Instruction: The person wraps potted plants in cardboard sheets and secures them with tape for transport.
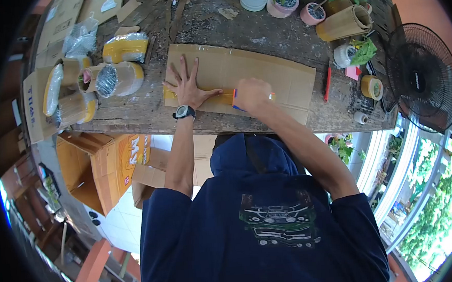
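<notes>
My left hand (186,89) lies flat with fingers spread on a flat piece of cardboard (279,75), near its left end. A watch (183,112) is on that wrist. My right hand (253,94) is closed around a tape dispenser (235,100) with blue and orange parts, held against the cardboard right of its middle. A strip of yellowish packing tape (220,98) runs along the cardboard between the two hands. Most of the dispenser is hidden under my right hand.
Cardboard tubes wrapped in plastic and tape (120,79) stand at the left. Potted plants (282,4) line the back right. A red pen-like stick (328,83) lies beside the cardboard, near a black fan (423,77). An orange box (101,172) sits below the table (203,26).
</notes>
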The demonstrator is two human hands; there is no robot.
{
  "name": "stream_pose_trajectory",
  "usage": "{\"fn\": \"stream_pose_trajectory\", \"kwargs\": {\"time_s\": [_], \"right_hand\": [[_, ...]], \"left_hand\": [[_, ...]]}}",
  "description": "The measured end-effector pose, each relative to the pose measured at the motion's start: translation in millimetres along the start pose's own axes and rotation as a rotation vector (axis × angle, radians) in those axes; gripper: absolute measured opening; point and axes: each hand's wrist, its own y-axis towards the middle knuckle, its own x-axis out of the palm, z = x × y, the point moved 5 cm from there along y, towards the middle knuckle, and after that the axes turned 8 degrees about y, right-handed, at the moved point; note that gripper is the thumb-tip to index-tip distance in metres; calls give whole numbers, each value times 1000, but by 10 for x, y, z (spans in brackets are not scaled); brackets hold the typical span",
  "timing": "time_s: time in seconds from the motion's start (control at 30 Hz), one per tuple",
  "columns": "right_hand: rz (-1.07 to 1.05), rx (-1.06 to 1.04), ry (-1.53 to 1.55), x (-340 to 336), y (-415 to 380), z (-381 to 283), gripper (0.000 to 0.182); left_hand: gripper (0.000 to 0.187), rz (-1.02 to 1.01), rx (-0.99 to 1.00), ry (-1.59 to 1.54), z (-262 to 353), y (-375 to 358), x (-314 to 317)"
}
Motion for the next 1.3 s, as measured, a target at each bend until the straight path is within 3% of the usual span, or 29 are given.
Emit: {"fn": "stream_pose_trajectory", "kwargs": {"time_s": [0.13, 0.23, 0.33, 0.4, 0.47, 0.5, 0.6, 0.73, 0.83, 1.0, 1.07, 1.17, 1.3], "right_hand": [[103, 160, -124, 193, 149, -517, 23], [0, 257, -143, 321, 286, -729, 27], [-218, 89, -842, 644, 330, -760, 28], [-107, -24, -630, 535, 58, -371, 22], [-43, 209, -429, 557, 10, 197, 17], [165, 172, -350, 348, -216, 369, 14], [317, 107, -228, -234, -523, 755, 13], [352, 150, -157, -116, -230, 1156, 33], [837, 58, -171, 169, -246, 1048, 47], [932, -341, 319, 574, -62, 130, 50], [1001, -291, 377, 750, 349, -280, 50], [1008, -199, 408, 1090, 858, -413, 51], [919, -168, 341, 1163, 967, -492, 53]], "left_hand": [[128, -18, -14, 23, -33, -3, 82], [128, 13, -24, 60, -90, 31, 242], [127, 9, -14, 16, -60, -2, 152], [128, 7, 2, 0, -28, -17, 51], [128, 23, -3, 8, 20, -32, 33], [128, 12, 5, 13, 50, -15, 39], [129, -19, 12, 48, 42, -12, 15], [130, -41, 8, 70, 36, -27, 63], [122, -52, 18, 65, 65, -63, 54], [80, -18, -15, 24, 122, -184, 274], [61, 13, -29, 46, 134, -197, 305], [50, -48, -107, -69, 87, -169, 262], [42, 161, -215, -272, -126, -314, 301]]}}
